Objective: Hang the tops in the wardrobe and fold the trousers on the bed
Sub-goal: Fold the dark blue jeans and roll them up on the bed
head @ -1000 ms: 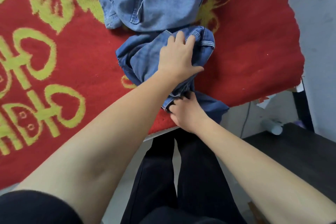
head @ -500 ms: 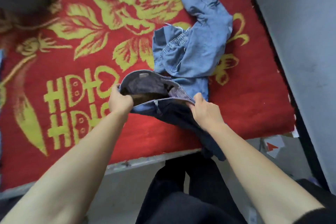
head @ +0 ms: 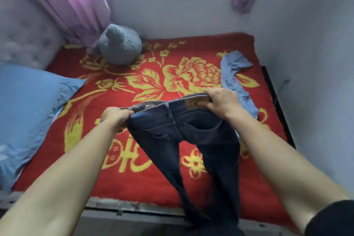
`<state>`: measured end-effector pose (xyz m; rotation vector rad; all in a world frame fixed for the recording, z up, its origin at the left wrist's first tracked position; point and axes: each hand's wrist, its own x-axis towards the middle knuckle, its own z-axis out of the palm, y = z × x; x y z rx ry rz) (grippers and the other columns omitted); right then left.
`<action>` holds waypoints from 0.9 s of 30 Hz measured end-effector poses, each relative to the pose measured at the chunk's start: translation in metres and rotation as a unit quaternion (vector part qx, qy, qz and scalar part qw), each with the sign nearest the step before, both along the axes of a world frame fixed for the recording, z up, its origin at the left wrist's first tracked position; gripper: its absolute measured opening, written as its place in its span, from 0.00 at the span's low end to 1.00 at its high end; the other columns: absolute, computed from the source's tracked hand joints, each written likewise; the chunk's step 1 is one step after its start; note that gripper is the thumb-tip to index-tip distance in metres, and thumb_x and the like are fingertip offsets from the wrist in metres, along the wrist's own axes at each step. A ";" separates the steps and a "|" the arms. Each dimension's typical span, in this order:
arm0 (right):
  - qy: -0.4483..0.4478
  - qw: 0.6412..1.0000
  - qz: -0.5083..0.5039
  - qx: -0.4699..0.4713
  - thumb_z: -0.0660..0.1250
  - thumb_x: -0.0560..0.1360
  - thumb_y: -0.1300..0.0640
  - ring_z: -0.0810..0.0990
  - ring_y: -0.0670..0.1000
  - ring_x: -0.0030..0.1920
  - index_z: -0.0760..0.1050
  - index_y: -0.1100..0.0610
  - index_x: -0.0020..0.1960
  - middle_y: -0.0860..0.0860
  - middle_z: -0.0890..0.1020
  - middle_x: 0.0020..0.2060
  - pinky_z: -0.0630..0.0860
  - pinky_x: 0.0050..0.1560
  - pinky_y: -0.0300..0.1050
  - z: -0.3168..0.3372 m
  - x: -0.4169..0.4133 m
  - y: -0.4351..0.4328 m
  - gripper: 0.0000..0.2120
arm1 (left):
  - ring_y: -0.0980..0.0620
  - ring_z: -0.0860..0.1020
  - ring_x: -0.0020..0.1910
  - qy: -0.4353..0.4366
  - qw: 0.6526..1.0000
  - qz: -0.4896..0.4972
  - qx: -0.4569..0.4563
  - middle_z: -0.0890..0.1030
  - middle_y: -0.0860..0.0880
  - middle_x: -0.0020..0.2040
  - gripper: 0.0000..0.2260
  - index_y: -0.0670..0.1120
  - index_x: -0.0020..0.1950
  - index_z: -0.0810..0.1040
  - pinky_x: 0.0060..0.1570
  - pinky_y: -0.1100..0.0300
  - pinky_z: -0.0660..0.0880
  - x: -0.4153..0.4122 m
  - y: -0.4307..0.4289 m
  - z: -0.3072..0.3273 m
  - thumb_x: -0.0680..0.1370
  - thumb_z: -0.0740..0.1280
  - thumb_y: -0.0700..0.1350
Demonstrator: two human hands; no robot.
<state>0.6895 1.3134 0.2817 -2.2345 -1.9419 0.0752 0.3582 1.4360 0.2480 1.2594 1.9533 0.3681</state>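
I hold a pair of dark blue jeans up by the waistband above the red bed cover. My left hand grips the left end of the waistband and my right hand grips the right end, beside the brown leather patch. The back pockets face me. Both legs hang down past the front edge of the bed. A lighter blue pair of jeans lies crumpled on the bed behind my right hand.
A blue pillow lies at the left. A grey plush toy sits at the back by the pink curtain. A white wall runs along the right of the bed, and a padded headboard stands at far left.
I have lifted the dark jeans off the bed and spread the waistband between both hands; the legs now hang free. The view has risen and takes in the whole bed.
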 end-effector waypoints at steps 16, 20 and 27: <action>-0.244 0.912 -0.053 0.325 0.63 0.79 0.40 0.83 0.62 0.44 0.77 0.56 0.57 0.56 0.81 0.48 0.75 0.37 0.50 0.273 -0.218 -0.005 0.20 | 0.42 0.74 0.43 0.053 0.833 -0.266 0.483 0.77 0.47 0.45 0.16 0.49 0.55 0.65 0.44 0.51 0.71 -0.214 0.030 0.298 0.71 0.58 0.32; -0.256 0.895 -0.082 0.357 0.59 0.81 0.40 0.82 0.64 0.43 0.75 0.58 0.56 0.61 0.80 0.48 0.74 0.39 0.52 0.310 -0.247 -0.013 0.21 | 0.43 0.75 0.37 0.056 0.761 -0.357 0.539 0.78 0.43 0.44 0.13 0.52 0.59 0.62 0.38 0.49 0.70 -0.243 0.023 0.320 0.78 0.56 0.39; -0.267 0.872 -0.115 0.394 0.55 0.83 0.44 0.79 0.68 0.45 0.73 0.59 0.63 0.65 0.76 0.56 0.71 0.41 0.53 0.351 -0.285 -0.026 0.20 | 0.44 0.74 0.56 0.122 0.695 -0.400 0.585 0.74 0.43 0.58 0.35 0.49 0.69 0.66 0.52 0.52 0.70 -0.275 0.019 0.350 0.70 0.72 0.65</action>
